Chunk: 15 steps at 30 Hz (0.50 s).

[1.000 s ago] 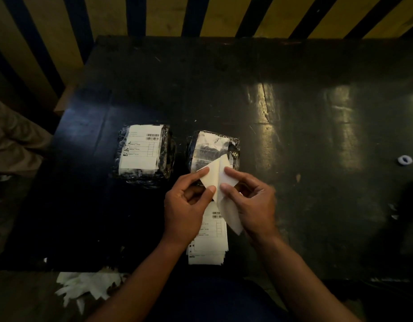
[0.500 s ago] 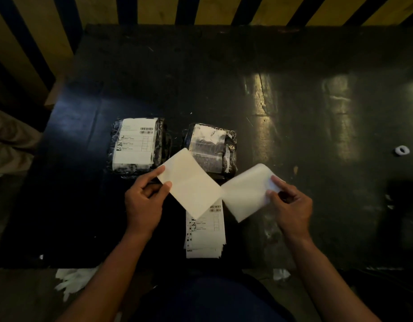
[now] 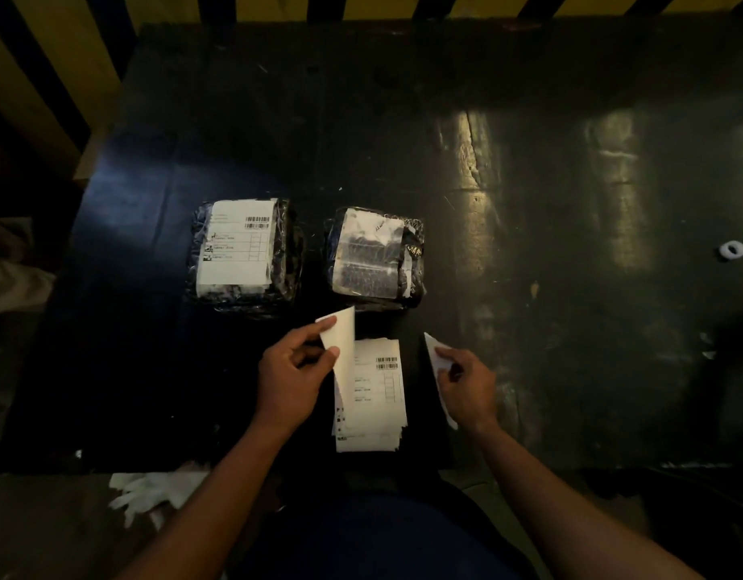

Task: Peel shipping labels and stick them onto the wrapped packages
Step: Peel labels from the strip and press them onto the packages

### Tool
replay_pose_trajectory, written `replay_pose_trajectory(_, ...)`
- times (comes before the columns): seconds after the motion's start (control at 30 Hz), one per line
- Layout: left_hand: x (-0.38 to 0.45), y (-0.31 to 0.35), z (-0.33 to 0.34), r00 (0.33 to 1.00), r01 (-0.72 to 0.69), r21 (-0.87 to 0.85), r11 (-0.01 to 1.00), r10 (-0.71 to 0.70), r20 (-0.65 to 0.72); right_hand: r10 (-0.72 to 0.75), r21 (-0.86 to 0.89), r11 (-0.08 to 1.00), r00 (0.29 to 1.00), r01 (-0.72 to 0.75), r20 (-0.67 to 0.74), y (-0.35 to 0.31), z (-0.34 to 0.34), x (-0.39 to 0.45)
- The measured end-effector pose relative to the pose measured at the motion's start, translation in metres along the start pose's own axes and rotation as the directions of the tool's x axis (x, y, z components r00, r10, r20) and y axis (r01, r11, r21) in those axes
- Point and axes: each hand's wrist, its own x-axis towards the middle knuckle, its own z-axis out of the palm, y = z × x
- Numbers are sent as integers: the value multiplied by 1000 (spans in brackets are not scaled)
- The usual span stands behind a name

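Two packages wrapped in dark plastic lie side by side on the black table (image 3: 403, 119). The left package (image 3: 244, 255) carries a white shipping label with a barcode. The right package (image 3: 376, 257) shows no such label, only shiny wrap. My left hand (image 3: 292, 374) pinches a white sheet (image 3: 342, 341), blank side towards me, just in front of the right package. My right hand (image 3: 466, 383) pinches a second white sheet (image 3: 438, 372), seen nearly edge-on. Between my hands lies a stack of printed labels (image 3: 374, 395).
A small white ring (image 3: 733, 249) lies at the table's far right. White paper scraps (image 3: 152, 491) lie on the floor below the table's front left edge. A yellow and black striped wall runs behind the table.
The two sheets, pinched together a second ago, have been pulled fully apart. Both hands then drew back in, and each sheet has turned more edge-on.
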Motion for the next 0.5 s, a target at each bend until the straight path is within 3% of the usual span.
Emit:
replay_pose_trajectory(0.13,-6,-1,12,999,15,-19,1000,-14,34,14,-142,990,979,15,205,10,13,3)
replay_pose_trajectory(0.23,-6,-2,18,998,35,-11,999,-34,60,-20,-176,982,969,65,247,8,6,1)
replay_pose_trajectory(0.37,-4,3,23,997,50,-10,999,-49,67,-169,-153,970,975,191,146,-12,-12,-11)
replay_pose_trajectory(0.5,0,10,27,998,47,-41,998,-46,37,-367,92,927,930,363,27,-63,-25,-31)
